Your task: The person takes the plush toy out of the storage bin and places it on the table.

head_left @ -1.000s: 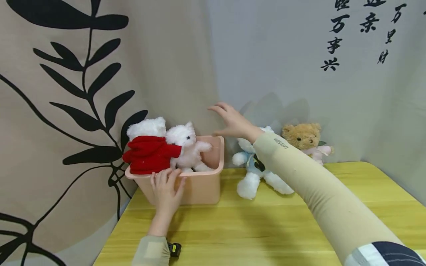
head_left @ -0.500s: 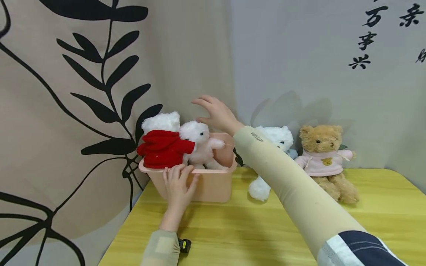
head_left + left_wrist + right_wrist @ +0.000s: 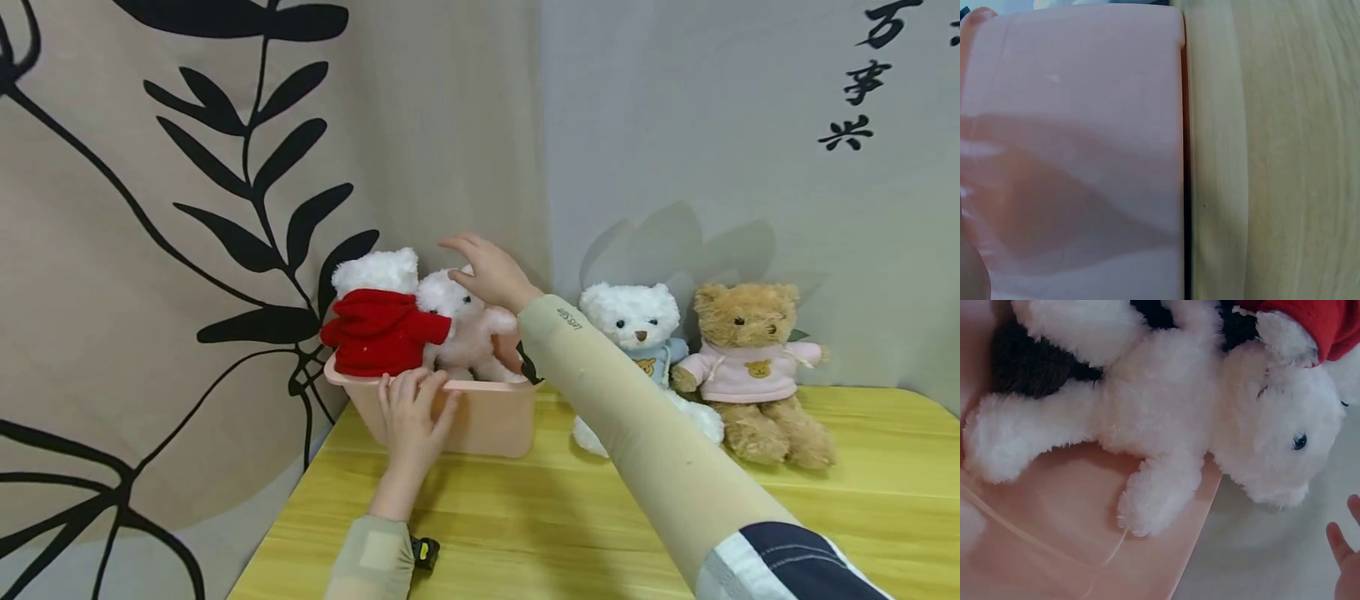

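My left hand (image 3: 412, 408) holds the front rim of a pink plastic bin (image 3: 491, 421), fingers over the edge and thumb against the outer wall. In the bin, a white teddy bear in a red hoodie (image 3: 382, 337) has its back to me. Beside it sits a white plush bear without clothes (image 3: 465, 333); its head, body and limbs fill much of the right wrist view. My right hand (image 3: 491, 271) is above that bear with fingers spread and holds nothing. It overlaps the bear's head in the head view, while its fingertips (image 3: 1338, 540) appear beside the head in the right wrist view.
To the bin's right sit a white teddy bear in a blue top (image 3: 633, 321) and a brown teddy bear in a pink sweater (image 3: 750, 367). Something dark and furry (image 3: 1029, 362) lies deeper in the bin. The yellow wood-grain table (image 3: 487, 542) ends at a curtain (image 3: 450, 125).
The right hand has moved left from near the white bear in blue to over the unclothed bear, then lowered slightly. The left hand stays at the bin's rim.
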Motion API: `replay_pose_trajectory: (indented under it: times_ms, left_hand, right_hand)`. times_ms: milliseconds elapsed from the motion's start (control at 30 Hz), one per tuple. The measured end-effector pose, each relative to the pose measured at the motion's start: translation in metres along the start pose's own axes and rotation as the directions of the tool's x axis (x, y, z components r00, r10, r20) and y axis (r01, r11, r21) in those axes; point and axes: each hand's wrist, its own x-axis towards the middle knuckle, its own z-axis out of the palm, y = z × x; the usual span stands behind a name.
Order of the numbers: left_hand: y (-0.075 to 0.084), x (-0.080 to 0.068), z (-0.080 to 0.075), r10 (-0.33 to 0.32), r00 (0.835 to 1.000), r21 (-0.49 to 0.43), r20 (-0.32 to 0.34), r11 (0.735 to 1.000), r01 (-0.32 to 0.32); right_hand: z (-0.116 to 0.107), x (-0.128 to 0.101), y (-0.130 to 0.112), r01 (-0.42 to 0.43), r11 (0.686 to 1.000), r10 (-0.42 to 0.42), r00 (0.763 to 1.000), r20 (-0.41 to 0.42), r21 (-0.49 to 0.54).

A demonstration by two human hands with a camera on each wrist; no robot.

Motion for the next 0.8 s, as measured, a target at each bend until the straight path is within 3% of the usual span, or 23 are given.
replay_pose_trajectory:
  times_ms: [167,367,633,800]
  left_hand:
    - [0.003,0.001,0.0,-0.008,1.0,-0.003,0.008,1.0,0.008]
    - [0.004,0.0,0.001,-0.005,1.0,-0.008,0.008,1.0,0.005]
    - [0.001,0.001,0.001,-0.006,1.0,-0.011,-0.011,1.0,0.006]
    - [0.002,0.0,0.0,-0.003,1.0,-0.008,-0.011,1.0,0.003]
  right_hand:
    - [0.001,-0.001,0.002,0.004,1.0,-0.007,0.991,0.137,0.019]
    - [0.006,-0.007,0.002,-0.037,0.998,0.053,0.944,0.324,-0.057]
    - [0.013,-0.007,-0.006,-0.01,0.966,0.096,0.941,0.323,-0.257]
    - [0.013,-0.01,-0.006,-0.039,0.965,0.126,0.935,0.33,-0.26]
